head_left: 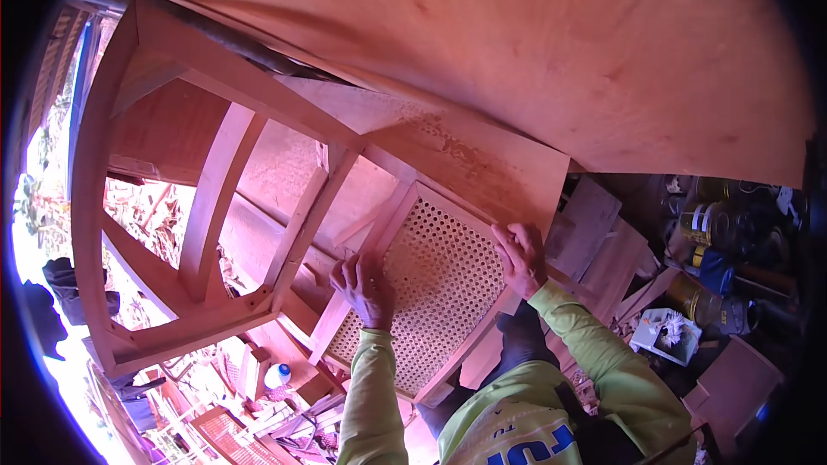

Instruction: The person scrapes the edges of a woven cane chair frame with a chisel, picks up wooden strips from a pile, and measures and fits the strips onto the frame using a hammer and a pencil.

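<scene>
A wooden chair frame (237,82) lies across the left and middle of the view. Its panel of woven cane (444,275), set in a wooden surround, is nearest to me. On the left side rail of that panel rests my left hand (366,290), its fingers bent over the wood. My right hand (520,258) is at the opposite side rail, with its fingers curled around the edge. Both hands touch the frame on either side of the cane.
Large plywood sheets (534,43) fill the top. At the right are jars (709,222), a white container (665,336) and wood pieces. A white and blue bottle (277,375) and scattered wood lie at the lower left.
</scene>
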A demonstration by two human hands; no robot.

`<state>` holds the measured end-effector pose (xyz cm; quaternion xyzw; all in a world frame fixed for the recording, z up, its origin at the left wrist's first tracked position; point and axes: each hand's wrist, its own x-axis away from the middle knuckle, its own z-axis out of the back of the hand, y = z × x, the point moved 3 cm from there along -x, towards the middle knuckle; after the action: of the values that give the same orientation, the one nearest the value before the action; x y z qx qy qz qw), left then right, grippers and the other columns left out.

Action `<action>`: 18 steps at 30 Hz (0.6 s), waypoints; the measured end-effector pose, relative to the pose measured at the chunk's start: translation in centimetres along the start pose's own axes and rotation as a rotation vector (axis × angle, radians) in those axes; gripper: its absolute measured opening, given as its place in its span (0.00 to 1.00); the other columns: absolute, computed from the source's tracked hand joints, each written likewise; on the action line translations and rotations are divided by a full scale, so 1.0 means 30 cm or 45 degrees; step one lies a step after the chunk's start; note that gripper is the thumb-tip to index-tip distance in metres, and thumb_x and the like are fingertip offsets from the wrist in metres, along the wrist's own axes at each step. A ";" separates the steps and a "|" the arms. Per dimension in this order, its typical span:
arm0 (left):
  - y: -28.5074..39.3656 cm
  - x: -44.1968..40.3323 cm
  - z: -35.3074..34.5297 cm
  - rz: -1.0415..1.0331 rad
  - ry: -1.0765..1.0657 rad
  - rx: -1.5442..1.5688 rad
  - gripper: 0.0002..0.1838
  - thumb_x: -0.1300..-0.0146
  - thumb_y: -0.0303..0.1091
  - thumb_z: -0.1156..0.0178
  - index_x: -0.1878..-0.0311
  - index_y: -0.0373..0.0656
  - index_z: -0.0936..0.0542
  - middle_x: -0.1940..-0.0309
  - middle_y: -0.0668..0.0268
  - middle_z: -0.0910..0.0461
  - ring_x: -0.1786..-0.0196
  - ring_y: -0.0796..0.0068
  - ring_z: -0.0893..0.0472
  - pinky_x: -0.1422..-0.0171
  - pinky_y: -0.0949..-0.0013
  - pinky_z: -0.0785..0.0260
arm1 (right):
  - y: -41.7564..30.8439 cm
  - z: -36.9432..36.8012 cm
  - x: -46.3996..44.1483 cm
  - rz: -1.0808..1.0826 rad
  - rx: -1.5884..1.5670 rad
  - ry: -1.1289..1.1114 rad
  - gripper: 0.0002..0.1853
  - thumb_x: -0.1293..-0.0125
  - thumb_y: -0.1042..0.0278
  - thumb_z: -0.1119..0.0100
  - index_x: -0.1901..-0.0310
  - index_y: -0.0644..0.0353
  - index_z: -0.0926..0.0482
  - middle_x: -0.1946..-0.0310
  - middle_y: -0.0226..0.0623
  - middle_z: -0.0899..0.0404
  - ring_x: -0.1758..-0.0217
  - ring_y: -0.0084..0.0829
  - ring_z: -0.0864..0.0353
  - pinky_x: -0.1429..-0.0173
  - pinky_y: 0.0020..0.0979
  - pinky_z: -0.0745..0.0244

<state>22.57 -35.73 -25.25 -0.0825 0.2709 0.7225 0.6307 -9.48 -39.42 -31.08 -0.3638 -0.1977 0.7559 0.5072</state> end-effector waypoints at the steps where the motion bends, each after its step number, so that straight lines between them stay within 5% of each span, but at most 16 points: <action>1: 0.000 0.002 0.003 -0.009 -0.002 -0.001 0.09 0.31 0.28 0.28 0.49 0.46 0.14 0.49 0.63 0.15 0.41 0.49 0.21 0.32 0.44 0.30 | 0.001 0.000 0.001 0.004 -0.008 -0.003 0.29 0.31 0.77 0.28 0.27 0.57 0.16 0.49 0.41 0.23 0.48 0.46 0.23 0.43 0.50 0.26; 18: 0.006 -0.009 0.006 0.036 -0.019 0.093 0.07 0.29 0.27 0.28 0.50 0.44 0.13 0.51 0.58 0.15 0.47 0.50 0.19 0.39 0.48 0.28 | -0.004 0.000 -0.011 0.013 0.006 -0.007 0.25 0.30 0.77 0.30 0.31 0.63 0.14 0.50 0.43 0.22 0.48 0.50 0.23 0.42 0.51 0.26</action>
<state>22.49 -35.87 -24.92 -0.0503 0.2934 0.7216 0.6251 -9.32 -39.66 -30.90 -0.3617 -0.1955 0.7599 0.5034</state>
